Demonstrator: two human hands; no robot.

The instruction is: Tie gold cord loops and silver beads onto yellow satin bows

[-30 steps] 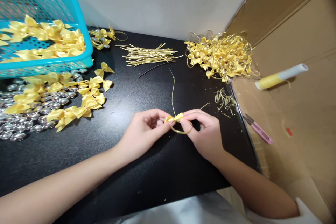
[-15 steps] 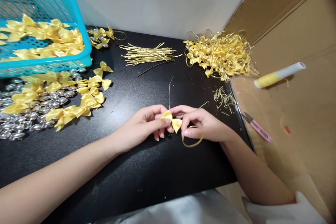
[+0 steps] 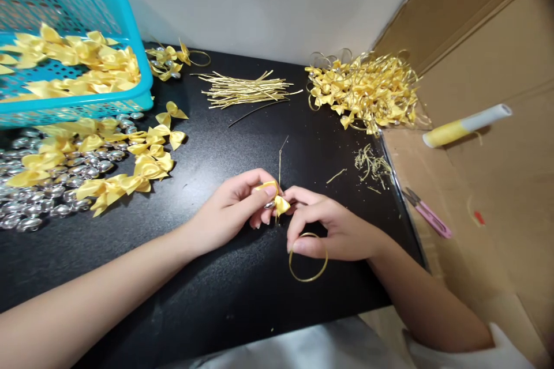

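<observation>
My left hand (image 3: 246, 202) pinches a yellow ribbon bow (image 3: 282, 204) between thumb and fingers, above the black table. A small silver bead (image 3: 269, 204) shows beside the bow, partly covered. From behind the bow a thin gold wire (image 3: 280, 164) sticks up. My right hand (image 3: 331, 225) is closed, thumb and finger gripping a round gold ring (image 3: 309, 280) that hangs below them. Its forefinger reaches to the bow's right side; whether it touches the bow is hard to see.
At left stand a blue basket (image 3: 146, 78) of yellow bows and a pile of silver beads (image 3: 56, 196). Gold twist ties (image 3: 246, 91) lie at the back. Finished bow rings (image 3: 363, 89), wire scraps (image 3: 371, 164), pink-handled scissors (image 3: 428, 213) and a ribbon roll (image 3: 467, 125) are on the right.
My right hand has come down and slightly left, and the ring now hangs lower in full view. The bow has turned in my left hand, exposing the silver bead.
</observation>
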